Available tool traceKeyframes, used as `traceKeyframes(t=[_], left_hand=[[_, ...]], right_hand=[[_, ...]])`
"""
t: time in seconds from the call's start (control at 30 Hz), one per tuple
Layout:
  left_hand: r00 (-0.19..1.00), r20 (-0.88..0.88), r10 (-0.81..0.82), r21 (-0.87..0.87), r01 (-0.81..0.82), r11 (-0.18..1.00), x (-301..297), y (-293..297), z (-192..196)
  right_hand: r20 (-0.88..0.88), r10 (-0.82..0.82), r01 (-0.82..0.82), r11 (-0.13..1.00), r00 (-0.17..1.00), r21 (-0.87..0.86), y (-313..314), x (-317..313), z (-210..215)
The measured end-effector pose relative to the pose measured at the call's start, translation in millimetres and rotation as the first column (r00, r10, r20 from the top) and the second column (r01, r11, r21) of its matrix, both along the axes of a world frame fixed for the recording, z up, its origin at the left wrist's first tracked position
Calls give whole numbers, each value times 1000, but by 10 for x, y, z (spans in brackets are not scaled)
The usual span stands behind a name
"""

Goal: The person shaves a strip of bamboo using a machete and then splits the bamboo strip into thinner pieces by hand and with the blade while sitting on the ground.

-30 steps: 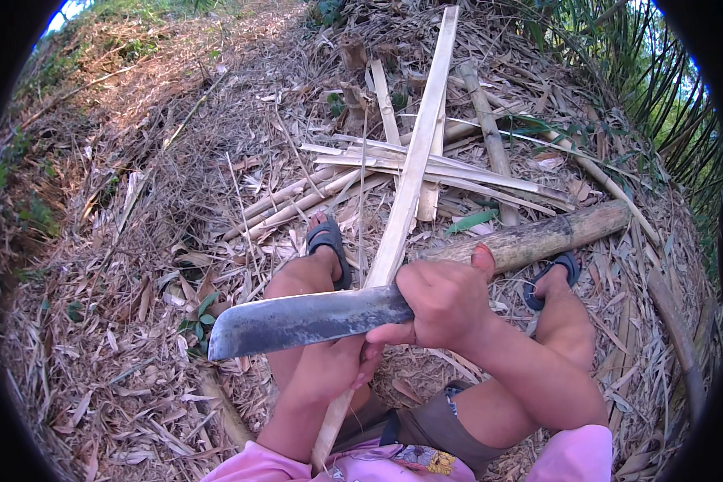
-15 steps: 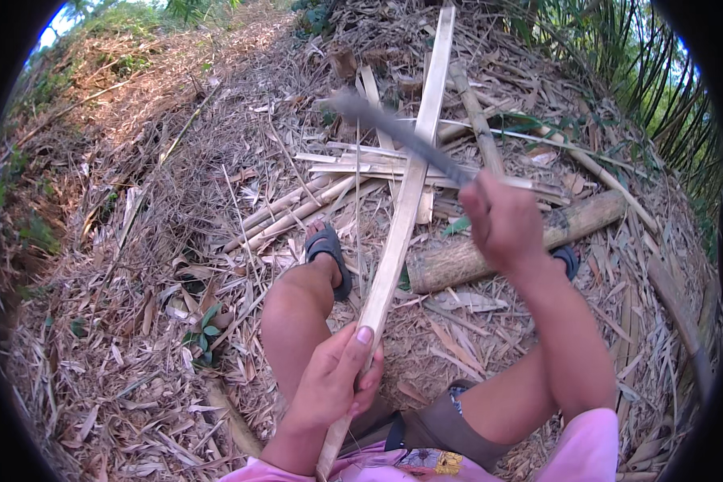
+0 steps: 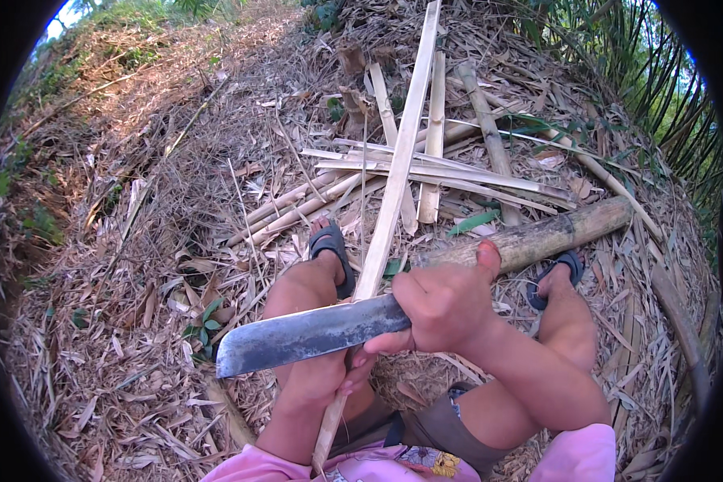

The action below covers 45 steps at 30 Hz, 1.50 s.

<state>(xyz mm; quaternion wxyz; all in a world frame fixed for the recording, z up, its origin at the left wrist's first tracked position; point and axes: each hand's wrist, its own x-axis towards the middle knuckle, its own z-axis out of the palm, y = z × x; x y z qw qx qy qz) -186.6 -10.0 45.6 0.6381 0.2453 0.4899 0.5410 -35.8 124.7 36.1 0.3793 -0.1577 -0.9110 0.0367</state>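
A long pale split bamboo strip (image 3: 404,161) slants up and away from my lap. My left hand (image 3: 320,382) is closed round its lower part, with some of the fingers hidden behind a blade. That blade belongs to a machete (image 3: 305,335), broad, dark and squared at the tip, lying across the strip just above my left hand. My right hand (image 3: 451,307) is wrapped round the machete's handle, which its fingers hide. The blade points to the left; whether its edge touches the strip I cannot tell.
Several split bamboo strips (image 3: 466,178) lie crossed on the leaf litter ahead. Behind my right hand rests a thick bamboo pole (image 3: 570,228). My sandalled feet stand either side, the left sandal (image 3: 339,255) near the strip. A small stump (image 3: 353,108) is farther off.
The machete has swung down toward me, from raised over the strip's middle to lying across it near my left hand. The strip's far end has shifted slightly left.
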Motion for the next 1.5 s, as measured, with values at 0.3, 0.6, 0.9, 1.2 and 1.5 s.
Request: traceKeyframes(t=[0.3,0.6,0.9,1.2,1.5], left_hand=[[999,-37,16,-7,-16,1000,54,20,102],[993,-109,47,-59,-54,997,52,28,154],[991,-132,4,-92,-16,996,-163,-281,87],[999,-27,-39,21,40,999,-202,42,-17],[997,-78,-1,5,1,1000,-193,110,-19]], right_hand=[[3,-75,72,969,997,235,237,90,52],[63,-187,154,924,980,350,472,219,61],[-106,-680,555,670,726,-494,1378,789,23],[-108,-331,147,656,937,-741,572,324,-29],[-76,-207,-77,4,975,-997,386,89,133]])
